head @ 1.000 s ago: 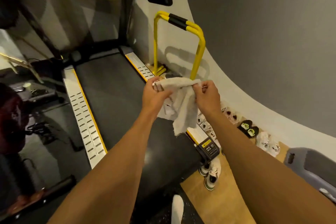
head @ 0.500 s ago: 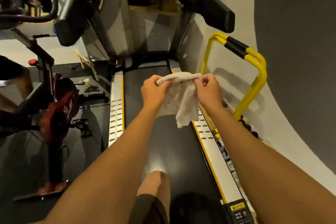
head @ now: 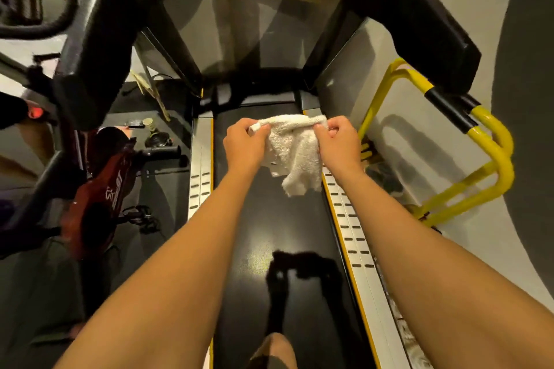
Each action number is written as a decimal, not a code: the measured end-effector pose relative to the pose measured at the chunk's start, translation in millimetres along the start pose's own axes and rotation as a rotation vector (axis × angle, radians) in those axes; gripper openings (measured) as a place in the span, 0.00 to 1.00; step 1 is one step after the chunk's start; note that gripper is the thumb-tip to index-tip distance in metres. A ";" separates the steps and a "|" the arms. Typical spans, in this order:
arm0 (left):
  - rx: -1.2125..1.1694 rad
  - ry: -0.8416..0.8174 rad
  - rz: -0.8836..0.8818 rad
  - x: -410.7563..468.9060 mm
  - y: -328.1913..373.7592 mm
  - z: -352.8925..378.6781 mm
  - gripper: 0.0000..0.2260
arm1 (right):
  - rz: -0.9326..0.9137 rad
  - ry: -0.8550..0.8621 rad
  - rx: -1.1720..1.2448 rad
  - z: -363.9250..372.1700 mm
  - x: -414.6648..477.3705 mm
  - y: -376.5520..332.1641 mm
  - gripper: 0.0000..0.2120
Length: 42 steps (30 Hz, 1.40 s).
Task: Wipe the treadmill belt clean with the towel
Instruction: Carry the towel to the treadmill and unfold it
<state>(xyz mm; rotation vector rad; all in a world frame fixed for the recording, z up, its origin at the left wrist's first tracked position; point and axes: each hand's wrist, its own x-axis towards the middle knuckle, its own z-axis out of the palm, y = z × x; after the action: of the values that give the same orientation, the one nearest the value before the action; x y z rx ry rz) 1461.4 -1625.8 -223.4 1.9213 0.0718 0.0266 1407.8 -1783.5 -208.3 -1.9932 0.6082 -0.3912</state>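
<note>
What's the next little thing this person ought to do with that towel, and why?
Probably lower the towel onto the treadmill belt: the left hand and right hand pinch its rolled top edge, and it hangs clear of the belt.

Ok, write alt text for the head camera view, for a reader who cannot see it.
Seen from above, a person's left hand and right hand each grip an end of a white towel held in the air over a black treadmill belt. A red exercise bike stands at left, a yellow rail at right.
</note>
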 end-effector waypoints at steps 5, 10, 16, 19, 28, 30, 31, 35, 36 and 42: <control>0.018 -0.006 -0.106 63.9 30.9 14.2 0.05 | 0.019 -0.073 -0.046 5.4 72.1 -33.9 0.07; 0.101 -0.009 -0.212 124.9 51.0 48.4 0.04 | 0.040 -0.163 -0.112 18.0 159.9 -26.1 0.08; 0.143 0.011 -0.292 207.5 46.6 93.2 0.04 | 0.094 -0.258 -0.119 59.9 259.6 -11.0 0.08; 0.145 0.011 -0.321 251.3 32.6 104.4 0.03 | 0.115 -0.301 -0.126 86.8 294.4 -9.8 0.09; 0.228 -0.183 -0.304 381.6 -59.9 140.9 0.09 | 0.157 -0.349 -0.134 215.0 385.2 46.0 0.09; 0.250 -0.177 -0.333 410.8 -92.6 153.3 0.07 | 0.164 -0.328 -0.119 247.5 403.4 70.1 0.08; 0.248 -0.171 -0.350 424.2 -107.8 158.8 0.06 | 0.165 -0.321 -0.122 262.5 412.6 80.4 0.07; 0.256 -0.170 -0.410 479.4 -169.4 182.0 0.07 | 0.077 -0.316 -0.203 319.1 460.2 122.9 0.07; 0.263 -0.167 -0.430 496.0 -184.8 187.8 0.06 | 0.011 -0.308 -0.244 332.3 474.2 133.2 0.08; 0.191 -0.179 -0.501 588.7 -275.3 239.4 0.02 | 0.030 -0.267 -0.326 409.2 547.6 207.3 0.11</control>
<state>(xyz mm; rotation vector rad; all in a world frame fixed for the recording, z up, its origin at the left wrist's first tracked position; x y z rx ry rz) 2051.5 -1718.5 -574.0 2.0374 0.4451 -0.5028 2014.2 -1881.7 -573.0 -2.2940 0.5567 -0.0031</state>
